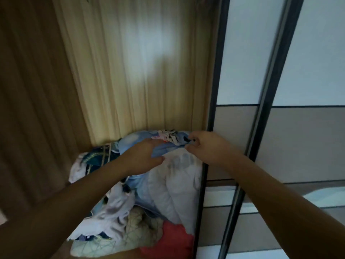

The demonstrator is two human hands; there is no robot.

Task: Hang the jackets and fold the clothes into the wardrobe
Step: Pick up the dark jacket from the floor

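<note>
Although the brown wood-grain wardrobe [37, 90] fills the left and centre of the frame, the clothes are not yet folded. They sit at lower centre as a loose heap of mixed clothes [115, 208], with a cream quilted piece [141, 230] and a coral-red cloth [173, 240] at the bottom edge and a white padded garment [177, 184] slumped against the right side.

On top of the heap, just below mid-frame, lies the light blue printed cotton garment [168, 144]. The left hand [145, 156] is laid over its left part, fingers reaching across the cloth and thumb tucked at the lower hem, so it seems to hold that edge. Blur keeps the grip from being certain. To the right, the right hand [203, 146] has its fingers curled tight and pinches the garment's right corner.

Further right stands the dark-framed sliding door with grey and white panels [252, 137], its frame just beside the right hand.

The likely trouble is in the lift. The blue garment rests on an unstable pile, and pulling it up could drag the white padded garment or the looser pieces forward and out of the wardrobe. A light pinch on one corner may also slip, letting the cloth drop back crumpled. The door frame is close enough to catch the cloth or knuckles.
</note>
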